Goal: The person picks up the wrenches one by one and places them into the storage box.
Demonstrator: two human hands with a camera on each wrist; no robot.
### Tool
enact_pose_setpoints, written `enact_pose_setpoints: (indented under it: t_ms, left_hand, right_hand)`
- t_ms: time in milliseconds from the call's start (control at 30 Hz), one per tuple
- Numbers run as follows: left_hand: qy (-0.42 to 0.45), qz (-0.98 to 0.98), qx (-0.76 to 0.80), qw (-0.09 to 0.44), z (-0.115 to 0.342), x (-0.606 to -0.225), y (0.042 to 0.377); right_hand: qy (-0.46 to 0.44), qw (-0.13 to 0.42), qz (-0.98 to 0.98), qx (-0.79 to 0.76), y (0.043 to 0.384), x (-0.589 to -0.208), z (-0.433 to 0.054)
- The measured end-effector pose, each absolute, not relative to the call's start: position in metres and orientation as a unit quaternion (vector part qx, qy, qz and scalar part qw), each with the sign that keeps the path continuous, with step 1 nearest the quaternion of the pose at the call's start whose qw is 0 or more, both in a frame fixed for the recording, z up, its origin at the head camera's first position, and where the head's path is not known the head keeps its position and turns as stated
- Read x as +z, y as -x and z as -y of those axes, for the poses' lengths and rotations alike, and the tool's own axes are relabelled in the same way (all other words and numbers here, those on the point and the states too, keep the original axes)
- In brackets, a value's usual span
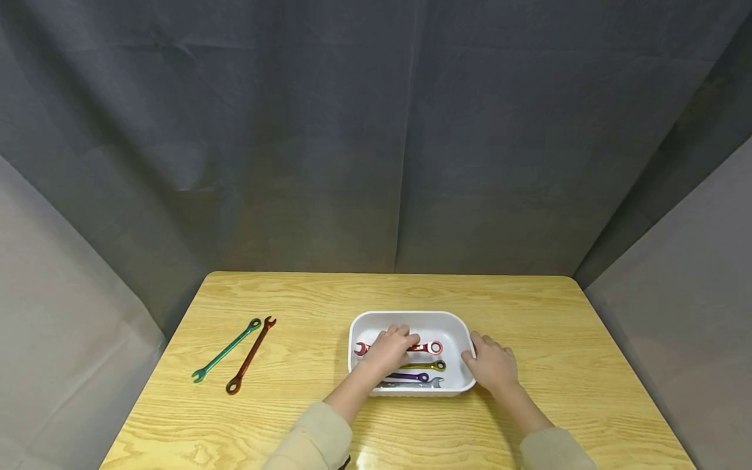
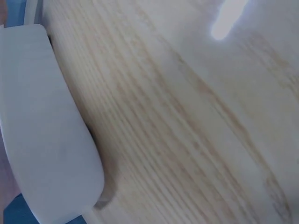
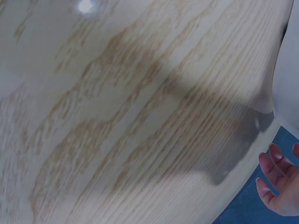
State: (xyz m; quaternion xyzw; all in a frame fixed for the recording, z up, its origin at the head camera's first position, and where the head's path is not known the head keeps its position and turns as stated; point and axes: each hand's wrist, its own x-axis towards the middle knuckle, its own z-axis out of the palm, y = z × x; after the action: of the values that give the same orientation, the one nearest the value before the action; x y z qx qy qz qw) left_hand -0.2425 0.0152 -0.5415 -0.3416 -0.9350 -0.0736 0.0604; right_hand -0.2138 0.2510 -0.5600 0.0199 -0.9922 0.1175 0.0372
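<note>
A white tray (image 1: 452, 326) sits on the table with several combination wrenches lying crosswise in it. My left hand (image 1: 389, 351) reaches inside and holds the middle of a red wrench (image 1: 435, 348), whose two ends stick out on either side. Nearer me in the tray are a gold wrench (image 1: 431, 366), a purple wrench (image 1: 418, 376) and a silver wrench (image 1: 420, 384), their left parts hidden by my hand and wrist. At the tray's right end my right hand (image 1: 493, 362) grips the rim, thumb over the edge and fingers outside. The left wrist view shows the tray's side wall (image 2: 51, 126).
On the left of the wooden table (image 1: 305, 418), a green wrench (image 1: 228, 349) and a dark red wrench (image 1: 251, 356) lie slanted side by side. A grey curtain (image 1: 317, 143) hangs behind the table's far edge, with pale panels at both sides.
</note>
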Motion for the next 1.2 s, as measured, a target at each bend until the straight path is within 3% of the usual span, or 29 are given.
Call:
enact_pose_setpoints:
  t_ms: [1200]
  left_hand:
    - [0.321, 0.944, -0.072, 0.017, -0.023, -0.572, 0.247]
  right_hand:
    - [-0.017, 0.031, 0.993, 0.116, 0.213, -0.558, -0.25]
